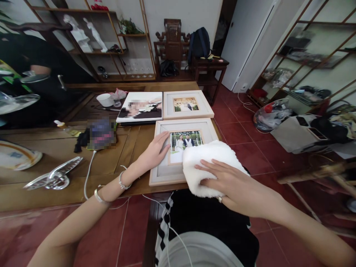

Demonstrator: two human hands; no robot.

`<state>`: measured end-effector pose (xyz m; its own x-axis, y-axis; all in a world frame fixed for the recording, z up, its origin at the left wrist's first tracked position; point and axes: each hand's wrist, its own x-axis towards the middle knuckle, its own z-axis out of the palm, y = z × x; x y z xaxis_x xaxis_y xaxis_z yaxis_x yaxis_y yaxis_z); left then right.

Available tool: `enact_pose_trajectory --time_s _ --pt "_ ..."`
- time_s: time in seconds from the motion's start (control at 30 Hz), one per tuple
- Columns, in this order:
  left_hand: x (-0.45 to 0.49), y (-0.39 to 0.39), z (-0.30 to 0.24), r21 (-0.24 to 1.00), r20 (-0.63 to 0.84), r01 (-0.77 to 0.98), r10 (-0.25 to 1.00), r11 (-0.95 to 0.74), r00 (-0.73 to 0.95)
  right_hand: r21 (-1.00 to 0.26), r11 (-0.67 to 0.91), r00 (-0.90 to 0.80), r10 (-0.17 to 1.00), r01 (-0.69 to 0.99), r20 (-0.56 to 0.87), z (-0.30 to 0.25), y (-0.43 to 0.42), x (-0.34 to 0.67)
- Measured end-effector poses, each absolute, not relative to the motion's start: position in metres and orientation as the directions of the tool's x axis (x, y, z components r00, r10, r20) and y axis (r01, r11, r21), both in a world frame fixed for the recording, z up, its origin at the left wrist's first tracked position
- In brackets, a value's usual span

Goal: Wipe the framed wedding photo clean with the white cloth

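Note:
A white-framed photo (164,168) lies flat at the near corner of the wooden table (55,155). My left hand (154,152) rests open on the frame's left side, fingers flat and reaching the picture's edge. My right hand (225,181) lies with fingers stretched out on top of a fluffy white cloth (207,157), which covers the frame's right part. Behind it lie a second white-framed photo (187,105) and an unframed photo print (140,107).
A white cup (105,99), a dark pouch (101,132) with a white cable, a plate (16,155) and a shiny metal ornament (54,178) sit on the table. A carved chair with a backpack (198,42) stands behind. Shelves and clutter line the right.

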<state>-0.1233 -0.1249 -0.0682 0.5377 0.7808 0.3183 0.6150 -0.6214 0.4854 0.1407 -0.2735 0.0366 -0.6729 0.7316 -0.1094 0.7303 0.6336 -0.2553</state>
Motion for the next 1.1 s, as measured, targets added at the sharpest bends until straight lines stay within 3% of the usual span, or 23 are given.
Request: enact_pose_trajectory --time_s 0.1,0.2,0.47,0.73,0.93,1.1 --pt "-0.124 -0.125 -0.069 0.474 0.325 0.618 0.777 -0.627 0.539 -0.248 0.574 -0.608 0.789 0.780 -0.087 0.027 -0.254 0.142" --pt "-0.123 -0.125 -0.069 0.467 0.335 0.619 0.774 -0.632 0.538 -0.187 0.531 -0.536 0.844 0.827 0.024 0.014 -0.220 0.144" --pt "-0.123 -0.124 -0.065 0.469 0.323 0.616 0.772 -0.633 0.548 -0.078 0.473 -0.441 0.860 0.878 0.256 -0.007 -0.126 0.134" --pt "-0.123 -0.123 -0.067 0.472 0.327 0.609 0.768 -0.637 0.550 -0.066 0.619 -0.620 0.785 0.783 0.007 0.002 -0.164 0.124" --pt "-0.123 -0.124 -0.068 0.466 0.325 0.622 0.775 -0.629 0.541 -0.205 0.640 -0.672 0.709 0.740 -0.214 0.038 -0.244 0.127" --pt "-0.123 -0.123 -0.069 0.453 0.337 0.617 0.764 -0.644 0.550 -0.310 0.606 -0.677 0.695 0.733 -0.242 0.046 -0.277 0.122"
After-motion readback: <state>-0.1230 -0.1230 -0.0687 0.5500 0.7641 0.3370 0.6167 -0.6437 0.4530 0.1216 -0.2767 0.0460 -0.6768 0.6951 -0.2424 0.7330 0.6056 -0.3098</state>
